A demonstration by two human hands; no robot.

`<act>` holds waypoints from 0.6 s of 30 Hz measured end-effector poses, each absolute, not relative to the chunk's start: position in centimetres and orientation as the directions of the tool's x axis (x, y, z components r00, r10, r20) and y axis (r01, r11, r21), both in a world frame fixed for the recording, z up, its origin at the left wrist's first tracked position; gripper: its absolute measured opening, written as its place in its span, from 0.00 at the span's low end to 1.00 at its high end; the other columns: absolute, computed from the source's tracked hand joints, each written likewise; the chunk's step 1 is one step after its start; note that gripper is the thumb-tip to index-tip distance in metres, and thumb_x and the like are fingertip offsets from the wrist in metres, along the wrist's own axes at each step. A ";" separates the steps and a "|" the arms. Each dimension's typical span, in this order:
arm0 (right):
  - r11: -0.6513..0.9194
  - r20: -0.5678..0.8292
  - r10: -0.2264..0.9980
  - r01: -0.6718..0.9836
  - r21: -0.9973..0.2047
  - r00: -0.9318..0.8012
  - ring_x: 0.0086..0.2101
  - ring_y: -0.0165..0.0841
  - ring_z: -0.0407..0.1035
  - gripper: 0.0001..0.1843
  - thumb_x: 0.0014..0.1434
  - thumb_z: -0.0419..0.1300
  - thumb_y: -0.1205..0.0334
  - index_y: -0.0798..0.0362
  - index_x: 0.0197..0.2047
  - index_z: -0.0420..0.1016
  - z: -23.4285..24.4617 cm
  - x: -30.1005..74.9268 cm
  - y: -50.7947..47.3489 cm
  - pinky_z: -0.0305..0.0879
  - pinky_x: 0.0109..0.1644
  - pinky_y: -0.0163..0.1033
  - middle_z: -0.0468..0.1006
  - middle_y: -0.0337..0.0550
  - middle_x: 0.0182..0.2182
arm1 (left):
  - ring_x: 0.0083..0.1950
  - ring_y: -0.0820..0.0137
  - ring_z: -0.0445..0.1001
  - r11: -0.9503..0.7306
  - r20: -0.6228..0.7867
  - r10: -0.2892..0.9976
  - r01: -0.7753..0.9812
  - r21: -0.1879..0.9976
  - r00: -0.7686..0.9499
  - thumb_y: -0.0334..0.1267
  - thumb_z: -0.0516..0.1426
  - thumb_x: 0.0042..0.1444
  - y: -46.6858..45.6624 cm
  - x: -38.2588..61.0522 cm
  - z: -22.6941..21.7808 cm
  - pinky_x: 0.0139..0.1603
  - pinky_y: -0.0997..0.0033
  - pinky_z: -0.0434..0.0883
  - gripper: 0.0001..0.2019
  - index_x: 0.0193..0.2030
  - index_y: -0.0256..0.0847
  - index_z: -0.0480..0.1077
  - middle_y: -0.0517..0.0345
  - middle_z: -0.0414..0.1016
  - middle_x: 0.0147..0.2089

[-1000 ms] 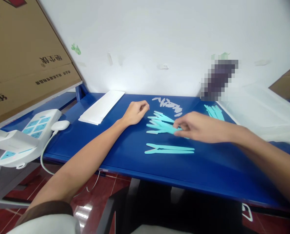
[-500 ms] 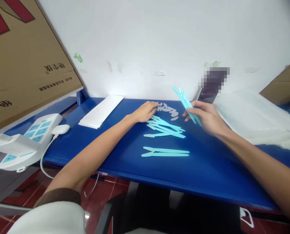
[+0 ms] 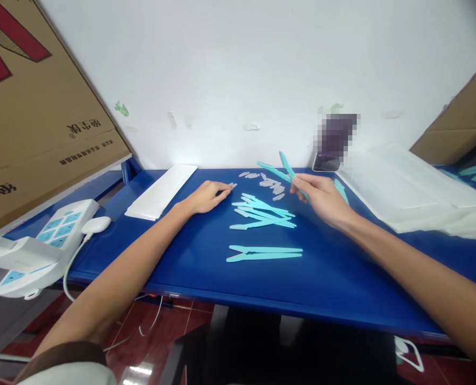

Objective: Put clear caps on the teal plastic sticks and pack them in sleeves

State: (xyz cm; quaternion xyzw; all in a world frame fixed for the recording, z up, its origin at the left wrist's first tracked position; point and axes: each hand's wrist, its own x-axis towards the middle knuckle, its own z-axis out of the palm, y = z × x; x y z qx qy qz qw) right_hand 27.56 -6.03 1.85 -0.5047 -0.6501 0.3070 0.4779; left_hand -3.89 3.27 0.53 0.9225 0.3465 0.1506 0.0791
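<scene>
My right hand grips two turquoise eyebrow razors above the table, their heads spread in a V. More turquoise shows beyond that wrist; whether it belongs to the held razors I cannot tell. At the left of the small pieces, my left hand rests low, its fingertips closed on a small translucent blade cap. Several similar caps lie scattered between the hands. In front of them is a loose pile of turquoise razors, and nearer still, a pair of razors lies side by side.
A blue table meets a white wall. White flat packaging and a power strip with a charger are at left. A blurred-out device leans on the wall, beside white plastic sheeting. Cardboard stands far left.
My left hand has drawn left, away from the pile, with a cap at its fingertips. The two razors in my right hand have tilted left and spread apart. The view has shifted slightly.
</scene>
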 end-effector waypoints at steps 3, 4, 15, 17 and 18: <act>0.312 0.334 0.942 0.405 -0.859 -0.017 0.25 0.30 0.58 0.21 0.62 0.59 0.44 0.52 0.28 0.76 1.6 27.4 -6.2 0.55 0.31 0.39 0.67 0.39 0.21 | 0.54 0.60 0.81 -0.695 0.306 0.719 0.639 0.329 0.624 0.45 0.52 0.68 2.4 -5.1 0.3 0.54 0.64 0.74 0.17 0.51 0.41 0.80 0.53 0.82 0.55; 0.319 0.344 0.939 0.416 -0.851 -0.015 0.26 0.31 0.60 0.21 0.62 0.59 0.44 0.52 0.30 0.78 1.5 27.4 -6.2 0.57 0.32 0.39 0.70 0.40 0.23 | 0.50 0.60 0.82 -0.682 0.324 0.731 0.643 0.348 0.600 0.44 0.54 0.67 2.2 -5.2 0.3 0.52 0.64 0.74 0.16 0.49 0.41 0.81 0.53 0.84 0.51; 0.245 0.295 0.955 0.500 -0.831 0.021 0.25 0.36 0.74 0.15 0.61 0.62 0.51 0.52 0.44 0.82 1.3 26.8 -7.0 0.70 0.30 0.41 0.79 0.44 0.28 | 0.41 0.66 0.80 -0.694 0.406 0.719 0.554 0.459 0.565 0.43 0.62 0.59 1.9 -5.0 -0.1 0.46 0.66 0.75 0.09 0.40 0.41 0.80 0.52 0.82 0.42; 0.231 0.285 0.958 0.509 -0.829 0.029 0.24 0.37 0.75 0.17 0.62 0.61 0.50 0.52 0.47 0.80 1.4 26.6 -7.1 0.70 0.28 0.41 0.79 0.43 0.28 | 0.41 0.67 0.80 -0.686 0.410 0.726 0.541 0.487 0.552 0.44 0.63 0.57 1.9 -5.0 -0.2 0.47 0.66 0.76 0.12 0.44 0.40 0.79 0.51 0.81 0.45; 0.233 0.290 0.956 0.508 -0.829 0.034 0.24 0.36 0.75 0.17 0.63 0.60 0.50 0.52 0.48 0.78 1.5 26.5 -7.2 0.70 0.28 0.41 0.80 0.43 0.29 | 0.42 0.66 0.79 -0.684 0.412 0.729 0.544 0.486 0.547 0.46 0.63 0.57 1.9 -5.1 -0.1 0.47 0.66 0.76 0.14 0.46 0.40 0.79 0.50 0.80 0.46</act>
